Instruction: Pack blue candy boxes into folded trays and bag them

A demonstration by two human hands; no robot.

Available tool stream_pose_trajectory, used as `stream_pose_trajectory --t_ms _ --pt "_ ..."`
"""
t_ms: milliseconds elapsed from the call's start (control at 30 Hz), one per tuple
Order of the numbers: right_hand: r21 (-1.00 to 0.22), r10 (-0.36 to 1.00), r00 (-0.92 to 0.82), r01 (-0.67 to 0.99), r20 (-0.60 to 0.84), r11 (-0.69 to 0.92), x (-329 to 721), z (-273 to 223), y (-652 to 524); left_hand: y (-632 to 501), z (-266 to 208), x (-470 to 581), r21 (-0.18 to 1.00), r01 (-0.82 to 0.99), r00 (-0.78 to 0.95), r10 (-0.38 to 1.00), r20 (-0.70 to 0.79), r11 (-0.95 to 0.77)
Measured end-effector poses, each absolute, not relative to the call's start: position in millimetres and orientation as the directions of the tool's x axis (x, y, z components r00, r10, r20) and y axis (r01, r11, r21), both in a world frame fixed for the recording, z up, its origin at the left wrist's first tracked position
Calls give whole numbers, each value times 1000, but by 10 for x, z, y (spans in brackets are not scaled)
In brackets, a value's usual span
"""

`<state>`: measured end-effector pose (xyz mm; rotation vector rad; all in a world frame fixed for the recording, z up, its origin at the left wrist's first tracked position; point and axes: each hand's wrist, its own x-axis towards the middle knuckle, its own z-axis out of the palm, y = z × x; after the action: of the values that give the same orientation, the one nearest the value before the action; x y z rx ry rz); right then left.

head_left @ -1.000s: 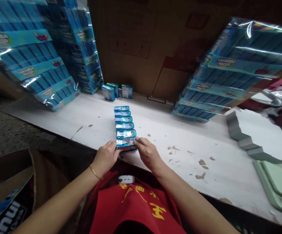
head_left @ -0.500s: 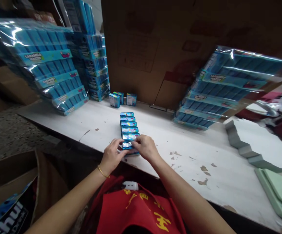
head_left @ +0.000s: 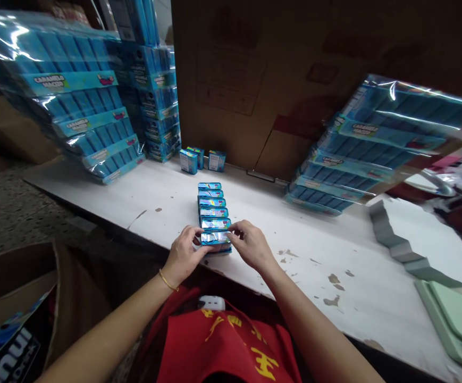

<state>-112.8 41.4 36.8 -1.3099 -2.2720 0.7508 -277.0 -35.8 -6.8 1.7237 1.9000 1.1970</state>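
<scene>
A row of several small blue candy boxes [head_left: 213,213] stands on the white table, running away from me. At its near end is one blue candy box [head_left: 215,238] with a shiny top. My left hand [head_left: 183,250] grips the left end of this nearest box between thumb and fingers. On its right end are the thumb and fingertips of my right hand [head_left: 250,243], curled in a pinch. The lower front of the box is partly hidden by my left thumb.
Three loose candy boxes [head_left: 189,161] stand behind the row. Wrapped display packs [head_left: 83,125] are stacked at left, with another wrapped stack [head_left: 366,143] at right. A large carton [head_left: 238,80] rises behind. White card sheets [head_left: 426,234] and a pale green device [head_left: 454,319] lie at right.
My right hand has slid rightward from the top of the nearest box to its right end, uncovering the top. My left hand stays at the left end. The view has shifted slightly.
</scene>
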Motion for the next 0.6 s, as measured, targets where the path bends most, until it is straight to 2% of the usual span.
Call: stream_pose_trajectory --t_ms 333,600 --pt "-622 866 -490 648 101 439 -1159 279 366 -364 -85 -2769 765 639 -238 926 293 -78" --pt "-658 895 -437 651 83 379 -1258 233 364 -368 -92 -2756 781 621 -256 925 282 -66"
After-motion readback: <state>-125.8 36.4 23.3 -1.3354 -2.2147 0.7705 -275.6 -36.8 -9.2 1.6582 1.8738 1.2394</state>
